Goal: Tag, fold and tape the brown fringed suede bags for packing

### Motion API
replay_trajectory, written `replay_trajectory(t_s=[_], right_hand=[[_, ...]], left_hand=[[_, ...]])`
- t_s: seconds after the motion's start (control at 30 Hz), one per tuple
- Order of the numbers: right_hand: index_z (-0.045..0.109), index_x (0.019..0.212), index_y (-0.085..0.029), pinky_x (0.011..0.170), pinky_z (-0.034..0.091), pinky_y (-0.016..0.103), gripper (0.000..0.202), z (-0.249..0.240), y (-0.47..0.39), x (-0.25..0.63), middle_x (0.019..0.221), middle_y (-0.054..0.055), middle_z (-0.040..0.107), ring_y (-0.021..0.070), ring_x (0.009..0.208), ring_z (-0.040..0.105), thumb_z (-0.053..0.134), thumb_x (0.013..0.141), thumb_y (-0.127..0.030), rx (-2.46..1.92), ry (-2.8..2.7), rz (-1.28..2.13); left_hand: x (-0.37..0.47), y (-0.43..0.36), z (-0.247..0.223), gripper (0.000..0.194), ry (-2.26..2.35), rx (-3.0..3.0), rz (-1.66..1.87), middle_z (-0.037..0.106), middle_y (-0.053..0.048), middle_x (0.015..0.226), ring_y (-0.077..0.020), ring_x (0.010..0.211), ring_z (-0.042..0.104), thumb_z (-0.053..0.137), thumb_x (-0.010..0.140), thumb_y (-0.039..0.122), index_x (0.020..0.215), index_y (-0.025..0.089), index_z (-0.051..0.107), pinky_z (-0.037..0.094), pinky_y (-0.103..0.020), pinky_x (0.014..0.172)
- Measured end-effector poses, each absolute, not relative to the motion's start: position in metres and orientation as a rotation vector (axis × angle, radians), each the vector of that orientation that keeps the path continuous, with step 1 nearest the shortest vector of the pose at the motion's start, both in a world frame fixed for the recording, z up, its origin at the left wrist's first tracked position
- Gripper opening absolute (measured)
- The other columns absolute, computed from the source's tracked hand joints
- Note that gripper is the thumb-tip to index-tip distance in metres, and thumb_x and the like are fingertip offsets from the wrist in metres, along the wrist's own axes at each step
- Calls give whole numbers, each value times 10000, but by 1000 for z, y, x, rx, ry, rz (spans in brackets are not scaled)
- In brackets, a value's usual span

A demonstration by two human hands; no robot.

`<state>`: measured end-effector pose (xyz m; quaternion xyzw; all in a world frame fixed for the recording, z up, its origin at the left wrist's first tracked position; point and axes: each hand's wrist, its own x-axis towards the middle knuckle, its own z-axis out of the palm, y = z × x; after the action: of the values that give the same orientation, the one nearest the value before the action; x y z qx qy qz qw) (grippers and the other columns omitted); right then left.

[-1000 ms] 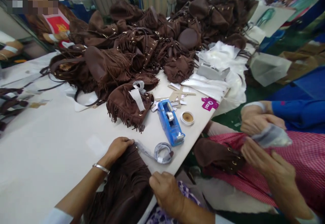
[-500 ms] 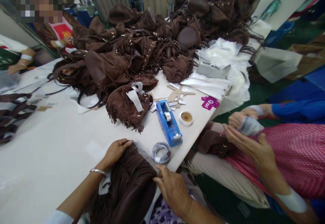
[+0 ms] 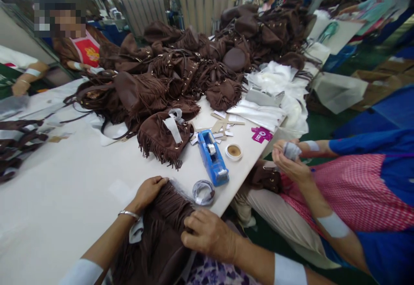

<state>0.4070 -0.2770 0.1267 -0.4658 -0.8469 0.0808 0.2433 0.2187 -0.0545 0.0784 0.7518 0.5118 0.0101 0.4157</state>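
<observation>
beyond both hands' fingers (image 3: 207,227) clamped on the fringed bag (image 3: 161,229): tape dispenser (image 3: 212,157), wrapped coil (image 3: 203,191), bag pile (image 3: 194,56)

Readable text check, head view. You have one legible mark: a magenta tag (image 3: 260,134) lying on the white table (image 3: 64,181), near its right edge just beyond the small round tin (image 3: 233,151). White letters on it, seen rotated, read roughly "Qoo"; the last characters are too small to confirm. The red panel (image 3: 88,52) on the shirt of the person across from you bears a yellow emblem, not legible.
</observation>
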Motion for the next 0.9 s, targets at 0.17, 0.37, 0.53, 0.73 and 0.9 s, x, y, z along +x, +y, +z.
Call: replay_trajectory(t_s=[0.17, 0.37, 0.53, 0.73, 0.9], right_hand=[[562, 1180, -228, 946, 464, 309, 333, 145, -279, 415, 1198, 64, 578, 180, 1111, 556, 458, 892, -95, -1436, -1900, 706], [390, 1455, -242, 960, 480, 426, 859, 164, -227, 418, 1386, 128, 524, 310, 1230, 537, 736, 744, -578, -1569, -1978, 876], [668, 897, -157, 640, 504, 287, 79, 162, -214, 399, 851, 81, 697, 217, 751, 667, 660, 827, -192, -1771, -2271, 694], [617, 948, -270, 651, 504, 213, 83, 158, -235, 333, 894, -1, 677, 155, 829, 650, 614, 888, -214, -1223, -2222, 429], [570, 1046, -238, 734, 524, 270, 143, 147, -265, 370, 925, 19, 668, 173, 848, 636, 570, 909, -197, -1316, -2092, 427]], left_hand=[[219, -54, 78, 500, 1285, 1923, 5, 639, 12, 710, -157, 698, 601, 467, 909, 631, 781, 178, 635, 457, -336, 748], [219, -56, 79, 485, 1295, 1938, 10, 668, 3, 752, -166, 731, 619, 466, 909, 622, 802, 183, 643, 457, -333, 759], [219, -58, 79, 503, 1334, 1922, 29, 678, 12, 677, -202, 708, 620, 434, 863, 660, 736, 225, 654, 407, -290, 666], [219, -56, 78, 500, 1323, 1915, 1, 693, 14, 702, -212, 739, 637, 433, 855, 664, 747, 233, 664, 419, -279, 690], [217, -55, 75, 490, 1331, 1890, 16, 726, 16, 771, -218, 781, 650, 455, 844, 664, 816, 240, 698, 438, -276, 731]])
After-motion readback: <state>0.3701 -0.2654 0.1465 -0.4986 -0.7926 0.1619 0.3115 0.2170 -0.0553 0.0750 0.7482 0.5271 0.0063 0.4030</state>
